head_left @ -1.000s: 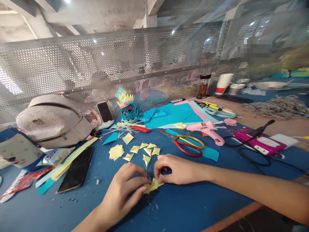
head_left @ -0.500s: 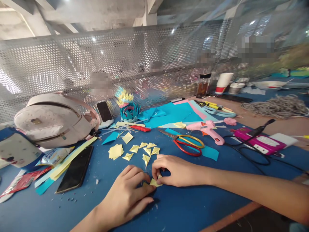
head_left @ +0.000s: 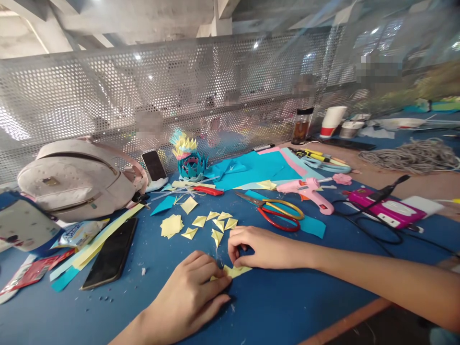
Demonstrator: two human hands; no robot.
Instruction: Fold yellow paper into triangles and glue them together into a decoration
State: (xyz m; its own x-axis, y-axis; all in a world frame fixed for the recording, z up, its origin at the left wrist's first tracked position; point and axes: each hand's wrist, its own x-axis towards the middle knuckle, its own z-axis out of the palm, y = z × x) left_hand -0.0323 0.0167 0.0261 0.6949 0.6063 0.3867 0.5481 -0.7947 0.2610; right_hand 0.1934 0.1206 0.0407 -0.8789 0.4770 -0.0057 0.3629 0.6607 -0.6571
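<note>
A small folded piece of yellow paper (head_left: pixel 240 271) lies on the blue tabletop between my hands. My left hand (head_left: pixel 192 290) holds its left end down with bent fingers, which hide part of it. The curled fingers of my right hand (head_left: pixel 253 247) meet at the paper's upper edge. Just beyond the hands are several small folded yellow triangles (head_left: pixel 217 236), a stack of yellow paper squares (head_left: pixel 171 225) and a single yellow square (head_left: pixel 189 205).
Scissors (head_left: pixel 276 211), a pink glue gun (head_left: pixel 311 193) and a red cutter (head_left: pixel 208 190) lie beyond my hands. A paper model (head_left: pixel 192 163) stands near the perforated screen. At left are a phone (head_left: pixel 111 254) and a backpack (head_left: pixel 79 177); at right, a magenta power strip (head_left: pixel 386 208).
My right fingertips have shifted slightly up off the middle of the yellow paper, so more of its right end shows. My left hand stays almost in place.
</note>
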